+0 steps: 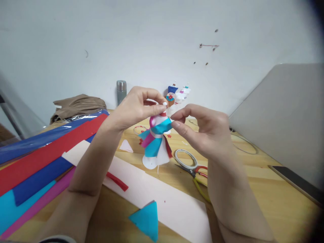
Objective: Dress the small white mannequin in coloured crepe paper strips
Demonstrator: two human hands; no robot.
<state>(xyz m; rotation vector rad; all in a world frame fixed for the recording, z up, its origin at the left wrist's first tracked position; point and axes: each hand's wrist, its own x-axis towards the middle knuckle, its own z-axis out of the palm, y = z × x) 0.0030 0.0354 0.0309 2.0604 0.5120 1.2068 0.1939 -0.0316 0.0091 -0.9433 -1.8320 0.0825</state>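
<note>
A small paper doll [155, 146] stands upright on a round white base [149, 162], dressed in turquoise, magenta, white and red pieces with a white band at the waist. Its white ball head [165, 104] is pinched between thumb and index finger of my left hand [141, 106]. My right hand [202, 128] closes its thumb and index finger on the end of a turquoise piece [163, 126] at the doll's upper right side.
Scissors [192, 172] and a tape roll [186, 159] lie right of the doll. Coloured strips [50, 157], a pale sheet [162, 199] and a turquoise cutout [146, 219] are nearer. Behind are small figures [172, 90] and a flask [121, 91]; a phone [296, 182] lies right.
</note>
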